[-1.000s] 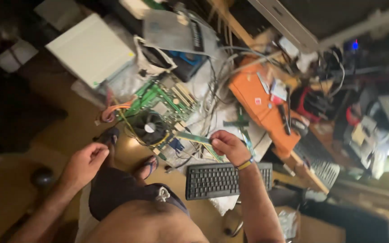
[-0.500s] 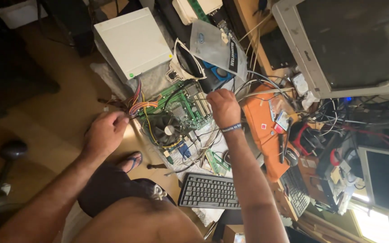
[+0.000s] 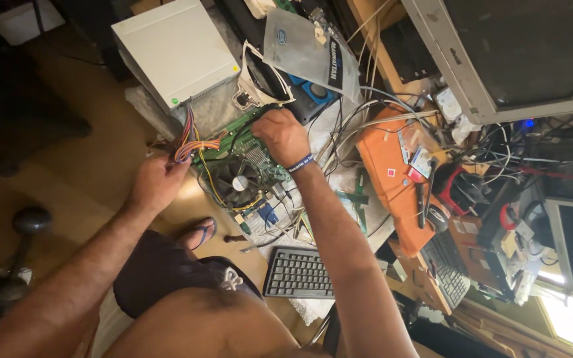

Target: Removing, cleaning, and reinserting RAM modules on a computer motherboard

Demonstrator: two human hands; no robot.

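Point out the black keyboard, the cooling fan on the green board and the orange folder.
black keyboard point(image 3: 298, 272), head view, middle of its keys
cooling fan point(image 3: 239, 182), head view, its hub
orange folder point(image 3: 387, 174), head view, bare cover

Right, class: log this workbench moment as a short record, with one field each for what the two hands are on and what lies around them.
Left hand: grips a bundle of coloured wires
Right hand: rests on the far edge of the green circuit board
Board: carries a round cooling fan
Nearby: white box, black keyboard, orange folder
Floor: sandalled foot
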